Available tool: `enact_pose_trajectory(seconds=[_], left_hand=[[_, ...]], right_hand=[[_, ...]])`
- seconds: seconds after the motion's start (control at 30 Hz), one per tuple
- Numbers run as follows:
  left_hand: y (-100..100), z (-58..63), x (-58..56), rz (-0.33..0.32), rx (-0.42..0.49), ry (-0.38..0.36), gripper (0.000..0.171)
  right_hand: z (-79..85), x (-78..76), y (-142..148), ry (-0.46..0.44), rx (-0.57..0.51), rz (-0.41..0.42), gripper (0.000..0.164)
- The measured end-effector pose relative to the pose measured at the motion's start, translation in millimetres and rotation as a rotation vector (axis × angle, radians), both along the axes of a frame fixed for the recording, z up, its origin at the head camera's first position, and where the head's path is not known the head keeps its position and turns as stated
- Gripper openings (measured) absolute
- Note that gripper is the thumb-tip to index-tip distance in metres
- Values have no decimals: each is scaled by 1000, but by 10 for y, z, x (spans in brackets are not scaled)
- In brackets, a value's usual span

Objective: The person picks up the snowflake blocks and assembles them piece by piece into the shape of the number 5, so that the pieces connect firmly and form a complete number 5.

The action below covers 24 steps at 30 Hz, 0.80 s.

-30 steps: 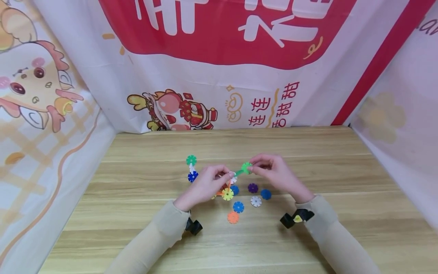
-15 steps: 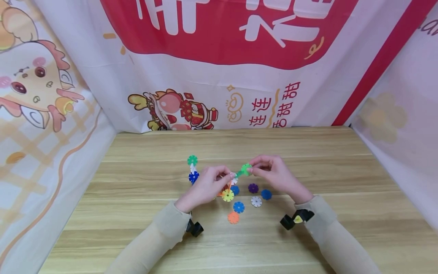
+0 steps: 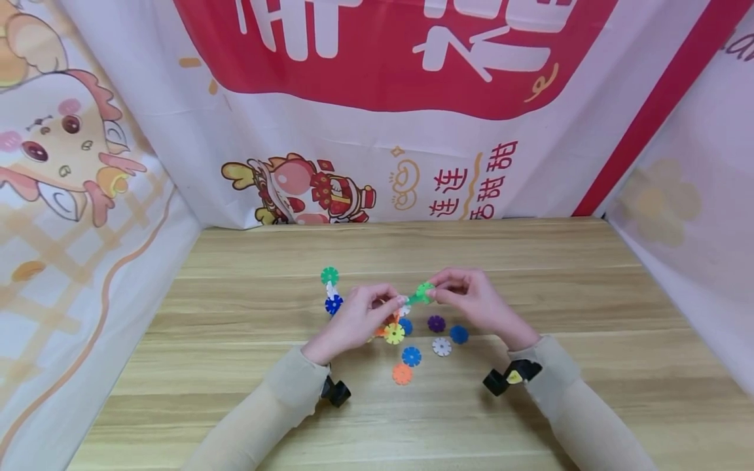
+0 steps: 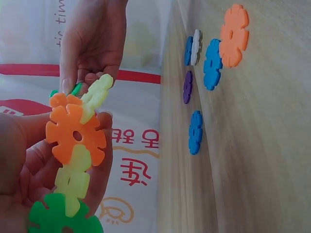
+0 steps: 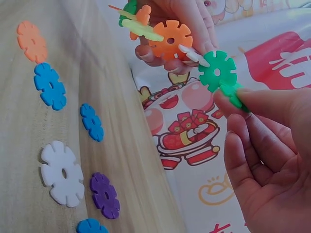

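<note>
Together, a person's left hand point(image 3: 357, 316) and right hand point(image 3: 474, 302) pinch a chain of notched discs point(image 5: 181, 33) above the counter point(image 3: 436, 425), the right at its green end disc point(image 5: 232, 93); likely light and stiff, it looks best gripped near its joints point(image 5: 206, 63).

Pale wood-grain tabletop point(image 3: 530, 255) | lying flat: orange notched plastic disc point(image 3: 402, 374) | three blue notched plastic discs point(image 3: 412, 356) | white notched plastic disc point(image 3: 442, 347) | purple notched plastic disc point(image 3: 436, 323)
</note>
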<state>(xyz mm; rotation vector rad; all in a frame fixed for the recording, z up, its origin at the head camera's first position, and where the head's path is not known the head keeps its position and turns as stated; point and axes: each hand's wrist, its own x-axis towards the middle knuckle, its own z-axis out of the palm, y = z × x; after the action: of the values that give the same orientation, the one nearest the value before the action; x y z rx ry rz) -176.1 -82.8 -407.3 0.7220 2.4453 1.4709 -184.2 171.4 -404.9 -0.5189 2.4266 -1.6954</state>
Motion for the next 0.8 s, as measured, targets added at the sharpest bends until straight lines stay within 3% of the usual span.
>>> enact_pose_trajectory(seconds=[0.47,0.8], left_hand=[[13,-13,-1,31,-10,-17,20],[61,-2,17,5,-1,-69,22]], right_hand=[[-10,-18,21,13,-19,-27,12],[-38,-42,8,50,-9,0,17]])
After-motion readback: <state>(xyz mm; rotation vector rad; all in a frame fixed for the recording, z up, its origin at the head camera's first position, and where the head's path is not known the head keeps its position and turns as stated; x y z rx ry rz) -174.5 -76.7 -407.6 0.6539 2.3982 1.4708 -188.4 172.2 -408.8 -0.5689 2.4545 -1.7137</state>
